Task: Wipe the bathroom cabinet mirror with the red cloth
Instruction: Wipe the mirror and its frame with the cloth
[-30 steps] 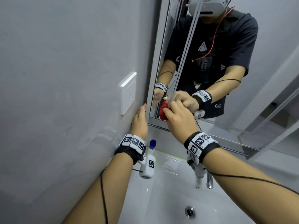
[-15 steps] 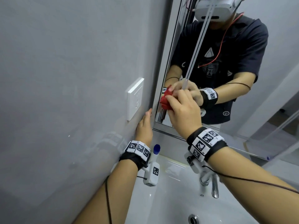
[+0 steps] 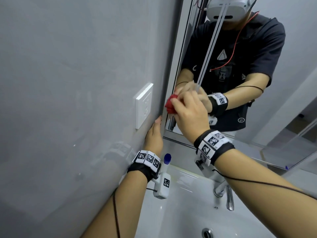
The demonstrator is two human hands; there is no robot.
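Right hand [image 3: 188, 114]: fingers curled round the bunched red cloth [image 3: 169, 104], holding it against the glass. Cloth sits at the far left edge of the cabinet mirror [image 3: 257, 83], low down, touching the frame strip a little above the bottom left corner.

Left hand [image 3: 154, 136]: fingers straight and together, flat against the grey wall [image 3: 68, 83], fingertips at the mirror's lower left corner. Holds nothing.

White socket plate [image 3: 144, 107] on the wall, just left of the left hand's fingertips.

Both wrists carry black bands with black-and-white marker squares. A white device with a blue tip [image 3: 163, 177] hangs at the left wrist.

Near, below the hands: white basin [image 3: 180, 212], chrome tap [image 3: 224, 193] at its far right, drain [image 3: 207, 232] at the near edge.
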